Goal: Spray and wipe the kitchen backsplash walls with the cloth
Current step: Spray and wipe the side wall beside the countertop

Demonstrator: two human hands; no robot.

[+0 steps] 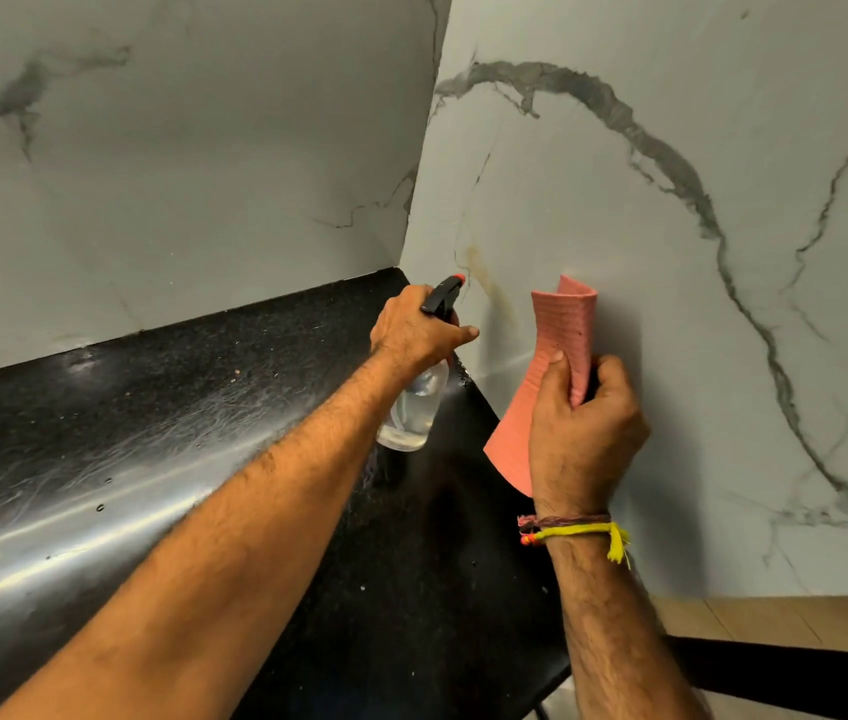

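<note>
The left hand [414,327] is gripping the neck of the clear spray bottle [419,387], its nozzle pointing at the right-hand marble backsplash wall [671,283] close to the corner; the index finger is lying straight, and whether any finger is on the trigger I cannot tell. The right hand [585,433] is clutching the folded pink cloth [562,345], thumb pressing on its front, holding it upright just beside the same wall; whether the cloth is touching the marble is not clear. A yellowish-brown streak [494,288] is running down the wall right in front of the nozzle, and the black counter [151,433] below is showing hazy smears.

The step in hand is looking like spraying that stained patch; to do it well, the nozzle should be aiming squarely at the streak and staying close enough that the mist is landing on the marble and not on the counter; the cloth hand should be waiting clear of the spray line, then flattening the cloth against the wall and wiping downward through the stain with firm, overlapping passes, catching drips before they are reaching the counter joint.
</note>
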